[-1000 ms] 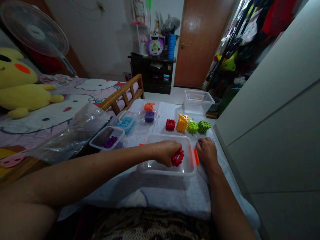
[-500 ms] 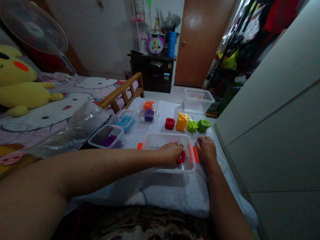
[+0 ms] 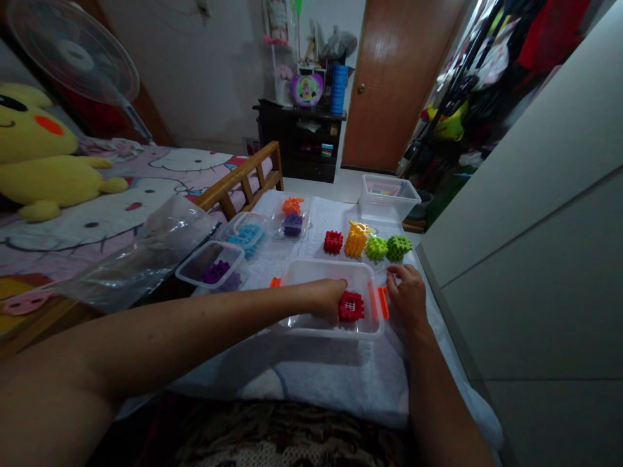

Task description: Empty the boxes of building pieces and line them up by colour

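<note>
My left hand (image 3: 329, 299) reaches into a clear plastic box (image 3: 321, 334) with orange latches, its fingers closed on red toothed pieces (image 3: 351, 307) near the box's right end. Just outside that end, beside the orange latch (image 3: 383, 303), my right hand (image 3: 407, 290) rests with fingers curled and slightly apart, nothing seen between them. Behind the box stand a red block (image 3: 333, 242), a yellow block (image 3: 356, 239), a lime block (image 3: 376, 248) and a green block (image 3: 399, 247).
To the left are small containers with purple pieces (image 3: 216, 272), blue pieces (image 3: 246, 238), and orange pieces (image 3: 293, 206). A larger clear bin (image 3: 389, 200) stands at the back right. A plastic bag (image 3: 146, 253) lies by the wooden rail (image 3: 238, 174).
The red pieces in the box now show more of their face beside my left hand, whose fingers have turned. The whole view has shifted slightly.
</note>
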